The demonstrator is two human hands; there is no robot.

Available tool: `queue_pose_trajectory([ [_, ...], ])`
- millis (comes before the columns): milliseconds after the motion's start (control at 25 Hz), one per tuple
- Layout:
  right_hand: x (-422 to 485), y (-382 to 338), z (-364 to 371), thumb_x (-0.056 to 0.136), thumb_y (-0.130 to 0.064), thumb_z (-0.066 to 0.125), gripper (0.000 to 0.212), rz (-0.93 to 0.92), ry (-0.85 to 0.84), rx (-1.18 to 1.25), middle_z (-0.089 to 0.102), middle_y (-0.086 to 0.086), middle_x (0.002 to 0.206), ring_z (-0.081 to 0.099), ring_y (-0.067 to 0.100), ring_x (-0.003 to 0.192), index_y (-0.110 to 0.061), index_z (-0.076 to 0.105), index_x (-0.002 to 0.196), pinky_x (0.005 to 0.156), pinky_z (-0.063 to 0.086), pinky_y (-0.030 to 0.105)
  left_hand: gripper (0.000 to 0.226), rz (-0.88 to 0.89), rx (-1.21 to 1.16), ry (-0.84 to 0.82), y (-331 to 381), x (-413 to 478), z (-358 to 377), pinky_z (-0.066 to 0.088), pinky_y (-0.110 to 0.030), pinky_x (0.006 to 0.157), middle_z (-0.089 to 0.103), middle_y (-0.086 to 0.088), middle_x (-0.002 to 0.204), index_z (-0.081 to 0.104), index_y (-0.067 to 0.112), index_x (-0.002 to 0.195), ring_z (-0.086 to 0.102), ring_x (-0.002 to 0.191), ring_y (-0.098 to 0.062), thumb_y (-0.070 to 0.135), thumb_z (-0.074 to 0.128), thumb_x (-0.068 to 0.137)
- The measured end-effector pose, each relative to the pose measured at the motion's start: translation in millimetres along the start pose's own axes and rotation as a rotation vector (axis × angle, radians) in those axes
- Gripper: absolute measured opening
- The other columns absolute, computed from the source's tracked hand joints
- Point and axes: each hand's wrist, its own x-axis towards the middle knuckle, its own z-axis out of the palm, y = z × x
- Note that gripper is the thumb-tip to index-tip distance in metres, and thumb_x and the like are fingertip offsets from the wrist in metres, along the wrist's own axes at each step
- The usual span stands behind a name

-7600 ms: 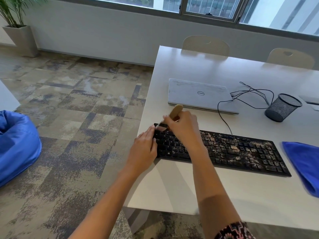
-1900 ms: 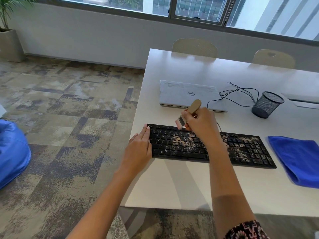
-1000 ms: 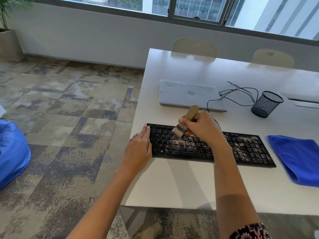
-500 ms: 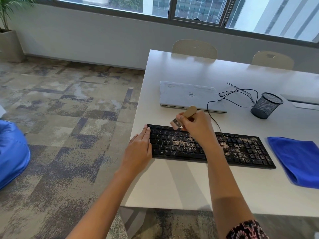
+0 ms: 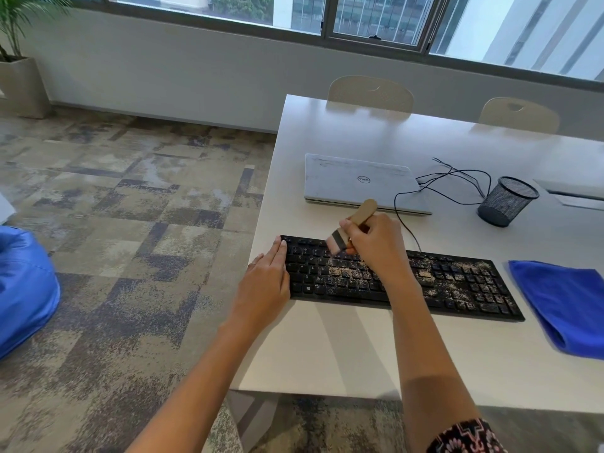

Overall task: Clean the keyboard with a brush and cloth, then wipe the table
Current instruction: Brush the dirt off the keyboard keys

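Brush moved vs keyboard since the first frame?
Yes. The wooden-handled brush, gripped by the right hand, has shifted right along the dusty black keyboard, away from its top-left corner.

The keyboard (image 5: pixel 402 279) lies on the table (image 5: pixel 359 354), the laptop (image 5: pixel 362 181) behind it, the cloth (image 5: pixel 565 302) to its right.
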Motion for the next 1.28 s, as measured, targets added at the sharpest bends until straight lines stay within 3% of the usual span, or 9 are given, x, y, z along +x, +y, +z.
queue_pose_trajectory([
  [320,-3,-5,-3,0.095,-0.028,0.067,0.025,-0.007,-0.007,-0.04,0.073,0.004,0.079,0.07,0.017,0.066,-0.005,0.076,0.096,0.071,0.062,0.037,0.051,-0.001,0.001,-0.003,0,0,0,0.021,-0.029,0.116,0.024,-0.003,0.159,0.026,0.009,0.152,0.035,0.141,-0.019,0.017,0.035,0.103],
  [600,-1,-2,-4,0.095,-0.029,0.067,0.026,0.011,-0.022,-0.042,0.073,0.005,0.076,0.071,0.022,0.067,-0.005,0.076,0.093,0.071,0.062,0.04,0.051,-0.002,-0.001,-0.003,1,0,-1,0.02,-0.029,0.116,0.023,-0.002,0.16,0.025,0.009,0.153,0.033,0.142,-0.018,0.018,0.035,0.103],
  [720,0,-1,-4,0.096,-0.03,0.066,0.027,0.016,0.015,-0.05,0.072,0.004,0.077,0.069,0.017,0.067,-0.005,0.076,0.092,0.07,0.06,0.034,0.051,-0.002,0.0,-0.003,1,0,-1,0.019,-0.029,0.117,0.022,-0.001,0.16,0.024,0.01,0.153,0.032,0.142,-0.017,0.019,0.033,0.103],
  [840,1,0,-4,0.094,-0.03,0.068,0.023,0.046,-0.012,0.004,0.072,0.002,0.077,0.071,0.019,0.07,-0.009,0.075,0.088,0.073,0.062,0.04,0.051,-0.006,-0.005,-0.011,1,0,-1,0.021,-0.031,0.117,0.022,-0.001,0.16,0.024,0.011,0.153,0.034,0.142,-0.019,0.019,0.033,0.104],
  [1000,-1,-1,-2,0.096,-0.032,0.065,0.026,0.022,0.099,-0.004,0.072,0.003,0.076,0.069,0.018,0.068,-0.009,0.077,0.091,0.071,0.059,0.035,0.051,-0.003,-0.011,-0.01,1,0,-1,0.021,-0.033,0.117,0.023,-0.003,0.16,0.025,0.009,0.153,0.035,0.141,-0.02,0.017,0.035,0.103],
  [1120,-7,1,4,0.096,-0.028,0.066,0.026,0.039,-0.009,0.029,0.073,0.006,0.081,0.072,0.016,0.067,-0.006,0.075,0.106,0.069,0.063,0.033,0.051,-0.005,-0.01,-0.013,1,0,-1,0.02,-0.032,0.117,0.023,-0.003,0.159,0.025,0.009,0.152,0.033,0.142,-0.02,0.017,0.035,0.103],
  [1280,-7,-7,-7,0.095,-0.023,0.068,0.019,0.028,-0.128,0.075,0.072,0.003,0.08,0.07,0.008,0.06,-0.008,0.074,0.105,0.058,0.06,0.023,0.051,-0.005,-0.009,-0.015,0,1,0,0.02,-0.032,0.117,0.024,-0.004,0.159,0.026,0.008,0.152,0.034,0.141,-0.021,0.016,0.036,0.102],
])
